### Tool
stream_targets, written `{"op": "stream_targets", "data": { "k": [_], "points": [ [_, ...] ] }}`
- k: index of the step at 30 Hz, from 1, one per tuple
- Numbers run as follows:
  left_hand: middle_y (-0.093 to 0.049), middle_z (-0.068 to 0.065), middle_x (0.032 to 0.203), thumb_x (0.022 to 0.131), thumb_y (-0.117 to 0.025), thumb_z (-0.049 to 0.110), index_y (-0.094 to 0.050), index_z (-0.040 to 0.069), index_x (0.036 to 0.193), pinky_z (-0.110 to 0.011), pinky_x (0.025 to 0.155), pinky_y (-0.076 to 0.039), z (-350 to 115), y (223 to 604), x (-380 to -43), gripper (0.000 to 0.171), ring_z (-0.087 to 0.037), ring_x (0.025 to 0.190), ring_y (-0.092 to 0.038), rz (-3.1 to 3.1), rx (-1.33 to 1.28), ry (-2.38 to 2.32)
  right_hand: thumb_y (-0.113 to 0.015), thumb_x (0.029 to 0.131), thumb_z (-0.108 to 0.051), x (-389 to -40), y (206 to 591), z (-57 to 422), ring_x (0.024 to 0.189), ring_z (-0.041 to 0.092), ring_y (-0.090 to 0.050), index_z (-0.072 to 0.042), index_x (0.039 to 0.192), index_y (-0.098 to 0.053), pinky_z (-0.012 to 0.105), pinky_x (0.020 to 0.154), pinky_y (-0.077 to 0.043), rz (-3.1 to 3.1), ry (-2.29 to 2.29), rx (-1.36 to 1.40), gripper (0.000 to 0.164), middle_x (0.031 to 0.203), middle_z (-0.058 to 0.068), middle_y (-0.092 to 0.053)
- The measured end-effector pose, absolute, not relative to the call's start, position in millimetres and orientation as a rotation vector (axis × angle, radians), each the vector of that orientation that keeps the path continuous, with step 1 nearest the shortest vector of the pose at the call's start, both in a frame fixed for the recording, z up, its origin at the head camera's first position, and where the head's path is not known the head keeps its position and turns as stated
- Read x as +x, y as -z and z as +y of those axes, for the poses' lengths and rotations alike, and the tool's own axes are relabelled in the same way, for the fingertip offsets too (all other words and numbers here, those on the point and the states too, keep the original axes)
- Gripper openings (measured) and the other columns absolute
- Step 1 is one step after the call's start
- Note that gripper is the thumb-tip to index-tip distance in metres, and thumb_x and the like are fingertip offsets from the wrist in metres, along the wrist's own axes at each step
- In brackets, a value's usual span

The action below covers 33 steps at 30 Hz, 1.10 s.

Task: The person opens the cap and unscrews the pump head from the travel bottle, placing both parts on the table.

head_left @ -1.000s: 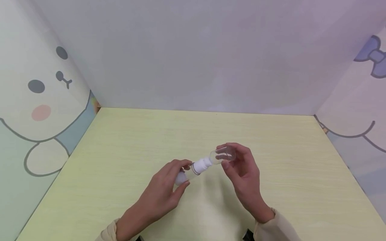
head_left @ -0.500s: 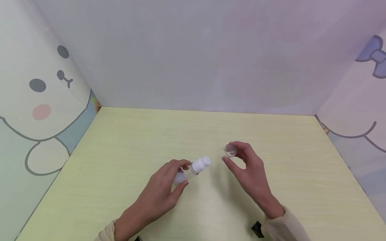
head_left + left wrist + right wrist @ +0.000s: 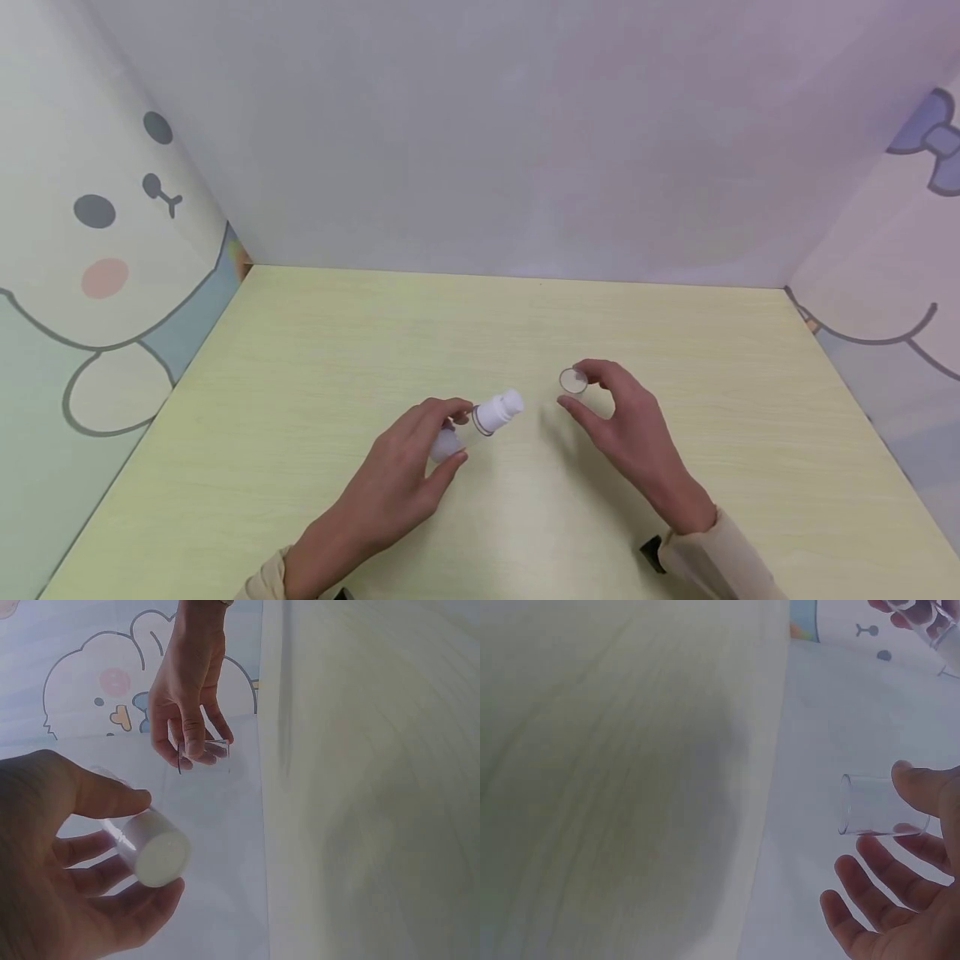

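My left hand grips a small clear bottle with a white pump top. The bottle is tilted, its pump end pointing up and right, its whitish base facing the left wrist camera. To the right, my right hand pinches a clear cylindrical cap between thumb and fingers. In the head view the cap's round rim shows near the fingertips. Bottle and cap are apart, both held above the table. Part of the bottle is hidden behind the left fingers.
A pale yellow wooden table lies beneath both hands. A plain light wall closes off its far side. Side panels with cartoon animals stand at left and right. A small black piece sits by the right sleeve.
The right hand has drawn the clear cap off the pump end and moved slightly right with it. The cap has turned so its rim shows. The left hand with the bottle has barely moved.
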<state>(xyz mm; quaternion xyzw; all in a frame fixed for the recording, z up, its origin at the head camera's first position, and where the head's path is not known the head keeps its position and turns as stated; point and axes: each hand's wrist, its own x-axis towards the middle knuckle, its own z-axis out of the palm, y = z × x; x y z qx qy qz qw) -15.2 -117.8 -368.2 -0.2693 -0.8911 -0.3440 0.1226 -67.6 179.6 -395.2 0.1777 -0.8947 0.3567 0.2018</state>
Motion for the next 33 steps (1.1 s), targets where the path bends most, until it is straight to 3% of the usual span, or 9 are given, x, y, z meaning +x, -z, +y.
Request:
{"op": "stream_targets", "data": {
  "k": [8, 33],
  "points": [
    [-0.066, 0.007, 0.12, 0.086, -0.084, 0.006, -0.058, 0.013, 0.133, -0.026, 0.083, -0.059, -118, 369, -15, 0.054, -0.007, 0.101, -0.062, -2.605, -0.78, 1.006, -0.091, 0.08, -0.012, -70, 401, 184, 0.092, 0.023, -0.062, -0.01, 0.119, -0.067, 0.04, 0.076, -0.052, -2.586, -0.875, 0.45, 0.045, 0.097, 0.005, -0.066],
    [-0.067, 0.006, 0.121, 0.086, -0.084, 0.006, -0.057, 0.014, 0.134, -0.027, 0.084, -0.059, -119, 368, -18, 0.056, -0.007, 0.102, -0.062, -2.618, -0.785, 1.004, -0.083, 0.089, -0.015, -71, 407, 193, 0.105, 0.029, -0.06, -0.008, 0.119, -0.064, 0.044, 0.084, -0.052, -2.893, -0.867, 0.349, 0.036, 0.103, 0.003, -0.068]
  ]
}}
